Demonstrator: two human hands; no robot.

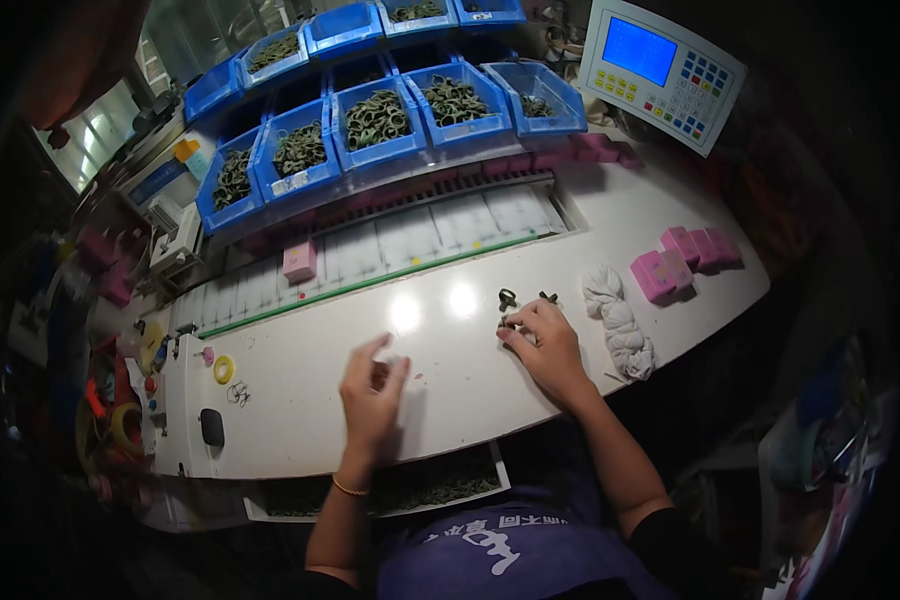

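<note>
My left hand (372, 392) hovers over the white table (450, 390), slightly blurred, its thumb and fingers apart and nothing visible in them. Farther right, my right hand (546, 352) is low at the tabletop, thumb and fingers pinched on a small dark ring-shaped piece that they partly cover. Just beyond those fingers lies a dark greenish ring (508, 298) with a stem-like part. Another small dark piece (549, 297) shows behind the knuckles. Right of that hand is a twisted white cloth (618, 325).
Blue bins (377, 115) of similar dark rings stand in tiers behind a long sectioned strip with a green edge (390, 276). A pink block (300, 262) sits there; more pink blocks (660, 274) lie right, below a keypad panel (660, 70). An open drawer (440, 485) of dark pieces sits in front.
</note>
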